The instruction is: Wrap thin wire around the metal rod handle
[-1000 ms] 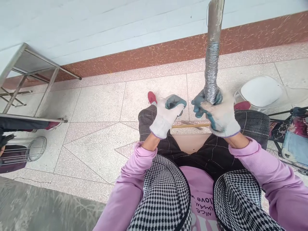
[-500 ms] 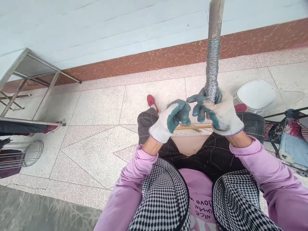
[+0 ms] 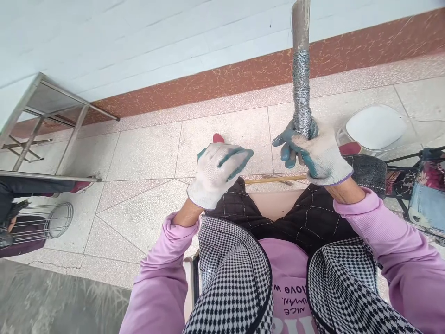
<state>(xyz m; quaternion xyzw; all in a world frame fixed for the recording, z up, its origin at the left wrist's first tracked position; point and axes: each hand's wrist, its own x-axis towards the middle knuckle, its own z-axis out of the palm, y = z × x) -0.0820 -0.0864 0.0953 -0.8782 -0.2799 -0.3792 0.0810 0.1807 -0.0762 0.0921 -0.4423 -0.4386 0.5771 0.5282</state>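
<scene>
My right hand (image 3: pixel 321 155), in a white work glove with a green coating, is closed around the lower end of a stick wound with wire. The worn stick (image 3: pixel 301 28) stands nearly upright, its bare top above the winding. Thin silvery wire (image 3: pixel 301 88) wraps its lower part in dense turns. To the left, my left hand (image 3: pixel 219 169), gloved alike, is held above my knee, back up, with curled fingers pressed together. Whatever those fingers may hold is hidden. No wire strand can be made out between the hands.
At the left are a metal-framed table (image 3: pixel 78 125), a person's leg (image 3: pixel 41 185) and a wire rack (image 3: pixel 59 220). A white-topped stool (image 3: pixel 375 126) and a pile of cloth (image 3: pixel 429 195) are at the right. A thin yellowish rod (image 3: pixel 274 180) crosses before my lap.
My left hand has moved left, away from my right hand, and turned its back upward. My right hand still grips the wire-wound stick, which appears slightly further left in view.
</scene>
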